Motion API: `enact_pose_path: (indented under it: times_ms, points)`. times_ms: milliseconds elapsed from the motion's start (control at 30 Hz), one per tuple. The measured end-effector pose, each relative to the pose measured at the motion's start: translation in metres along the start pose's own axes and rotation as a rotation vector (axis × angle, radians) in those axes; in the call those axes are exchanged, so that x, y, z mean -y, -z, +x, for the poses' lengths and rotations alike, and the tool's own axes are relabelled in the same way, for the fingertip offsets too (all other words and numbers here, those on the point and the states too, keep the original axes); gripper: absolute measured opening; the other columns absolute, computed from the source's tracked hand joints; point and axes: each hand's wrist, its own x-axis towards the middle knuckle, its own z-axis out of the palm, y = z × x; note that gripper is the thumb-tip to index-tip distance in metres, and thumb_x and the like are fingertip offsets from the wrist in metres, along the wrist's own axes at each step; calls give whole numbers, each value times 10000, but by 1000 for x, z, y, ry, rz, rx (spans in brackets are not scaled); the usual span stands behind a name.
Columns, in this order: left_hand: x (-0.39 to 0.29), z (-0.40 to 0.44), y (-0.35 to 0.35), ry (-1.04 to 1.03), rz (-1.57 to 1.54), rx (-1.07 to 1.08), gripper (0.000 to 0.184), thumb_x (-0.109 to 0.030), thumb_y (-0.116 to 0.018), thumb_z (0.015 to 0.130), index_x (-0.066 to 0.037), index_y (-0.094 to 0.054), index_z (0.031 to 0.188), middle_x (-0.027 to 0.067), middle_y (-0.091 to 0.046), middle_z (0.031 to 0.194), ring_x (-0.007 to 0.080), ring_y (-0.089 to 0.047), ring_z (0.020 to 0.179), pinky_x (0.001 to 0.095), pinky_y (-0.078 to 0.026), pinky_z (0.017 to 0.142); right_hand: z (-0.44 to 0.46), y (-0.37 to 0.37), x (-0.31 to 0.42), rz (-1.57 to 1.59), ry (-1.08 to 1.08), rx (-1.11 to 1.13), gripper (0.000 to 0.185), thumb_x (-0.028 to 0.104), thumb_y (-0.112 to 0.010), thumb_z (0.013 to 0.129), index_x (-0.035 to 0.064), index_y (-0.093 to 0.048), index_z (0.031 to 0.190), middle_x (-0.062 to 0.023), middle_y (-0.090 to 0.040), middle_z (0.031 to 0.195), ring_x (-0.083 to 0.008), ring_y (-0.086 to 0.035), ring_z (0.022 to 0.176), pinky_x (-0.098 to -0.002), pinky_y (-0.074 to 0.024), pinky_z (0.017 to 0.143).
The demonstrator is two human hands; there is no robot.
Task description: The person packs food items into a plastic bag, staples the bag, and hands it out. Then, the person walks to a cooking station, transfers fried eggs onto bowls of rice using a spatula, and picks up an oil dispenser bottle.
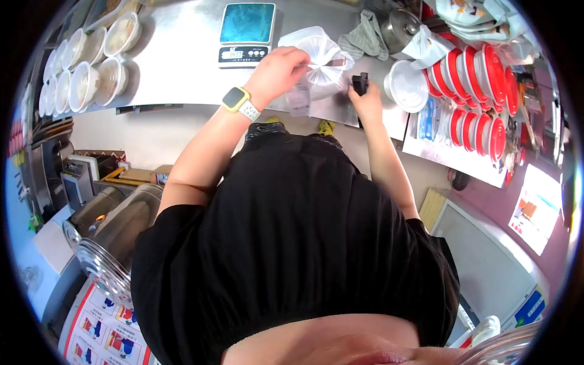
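My left hand [281, 72], with a yellow-framed watch on the wrist, is at the near-left side of a white plastic bag [322, 72]. Its fingers are closed on the gathered plastic of the bag. A pale, blurred slip of paper [298, 100] hangs below these fingers at the table edge; I cannot tell what fastens it. To the right of the bag, my right hand [367, 103] grips a small black stapler [360, 83], which points up and away from me. What the bag contains is hidden.
A digital scale [244, 56] stands behind my left hand on the steel table [176, 73]. Several lidded bowls [85, 85] are stacked at the left. A grey cloth [367, 39], a metal pot [401, 27], a white tub [406, 86] and red-rimmed containers [480, 79] stand at the right.
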Motion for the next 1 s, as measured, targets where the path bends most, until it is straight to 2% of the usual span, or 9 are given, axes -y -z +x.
enact_pose_path:
  times_ms: [167, 300, 500, 567, 600, 667, 800, 867, 1000]
  points:
    - [-6, 12, 3, 321, -118, 148, 164, -194, -631, 872, -52, -626, 953, 137, -665, 825, 321, -641, 743, 367, -509, 667, 11, -7, 3, -158, -77, 65, 799, 449, -691, 741, -5, -435, 1347, -238, -520, 1302, -363, -536, 1188, -421, -448, 983]
    - [-1, 16, 11, 385, -264, 184, 221, -215, -631, 889, -35, -634, 1017, 110, -678, 829, 206, -656, 743, 300, -501, 694, 13, -7, 6, -245, -79, 102, 811, 447, -696, 747, -2, -414, 1360, -225, -514, 1310, -363, -529, 1187, -419, -442, 988]
    - [7, 4, 10, 448, -388, 134, 198, -147, -640, 892, -16, -632, 1039, 79, -681, 878, 150, -647, 792, 279, -509, 737, 11, -1, 24, -361, -20, -83, 742, 398, -719, 761, 25, -445, 1341, -199, -541, 1243, -361, -534, 1133, -454, -424, 980]
    - [11, 1, 10, 466, -419, 111, 197, -138, -642, 891, -18, -630, 1047, 76, -680, 896, 145, -646, 806, 277, -511, 744, 1, 27, 55, 44, 446, -298, 534, 341, -693, 796, 105, -564, 1258, -164, -563, 1200, -344, -536, 1119, -470, -413, 964]
    - [12, -1, 9, 479, -449, 94, 198, -130, -643, 891, -20, -628, 1055, 72, -679, 914, 140, -645, 820, 276, -513, 751, -2, 33, 72, 41, 444, -291, 534, 341, -693, 796, 105, -564, 1258, -164, -563, 1200, -344, -536, 1119, -470, -413, 964]
    - [14, -6, 9, 462, -472, 81, 217, -149, -659, 883, -23, -626, 1057, 68, -677, 925, 147, -645, 822, 284, -516, 761, -9, 35, 109, 51, 791, -115, 308, 310, -660, 822, 163, -673, 1092, -101, -588, 1146, -333, -544, 1091, -471, -414, 937]
    - [9, -15, 14, 309, -220, 101, 253, -186, -691, 853, -27, -640, 1043, 78, -687, 924, 196, -654, 795, 314, -519, 745, -5, 27, 131, -93, 813, 0, 215, 324, -653, 825, 171, -711, 965, -50, -597, 1136, -311, -540, 1106, -468, -413, 931]
    - [7, -18, 16, 445, -197, 182, 215, -190, -693, 865, -33, -664, 1010, 79, -691, 917, 176, -642, 817, 297, -505, 754, 6, 16, 128, 64, 726, 54, 218, 310, -657, 812, 129, -710, 922, -60, -631, 1091, -305, -576, 1057, -437, -436, 905]
    - [2, -22, 12, 402, -220, 117, 176, -188, -688, 868, -30, -681, 944, 90, -690, 876, 200, -646, 797, 308, -509, 732, 9, 13, 125, 197, 624, 170, 233, 274, -637, 808, 81, -700, 923, -119, -657, 1008, -318, -612, 968, -406, -464, 859]
